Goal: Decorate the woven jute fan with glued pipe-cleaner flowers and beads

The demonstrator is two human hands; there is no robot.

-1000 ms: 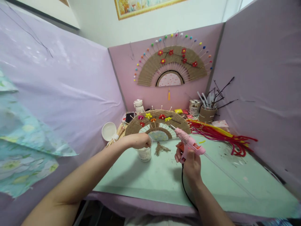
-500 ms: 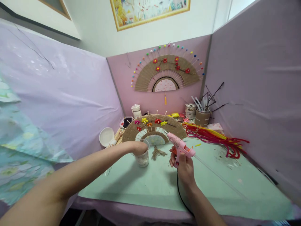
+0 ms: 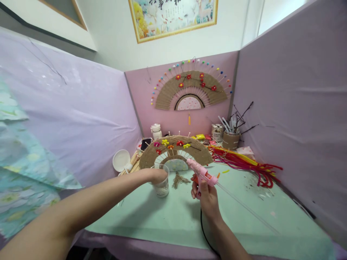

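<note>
My right hand is wrapped round a pink hot glue gun, its nozzle pointing up and left. A long clear glue stick trails from its back end. My left hand reaches into the mouth of a clear plastic cup with small pale bits at the bottom; its fingers are hidden. Behind both hands stands a twine-covered fan with red, yellow, pink and orange flowers. A frayed twine tassel lies on the table between the cup and the glue gun.
Red and yellow pipe cleaners lie at the right. Behind them stands a brown pot of twigs beside a tin can. A white paper dish and wooden sticks sit left. A finished fan hangs on the pink panel.
The view has tilted up a little, so the whole scene sits lower. My left hand stays in the cup, and my right hand still holds the glue gun.
</note>
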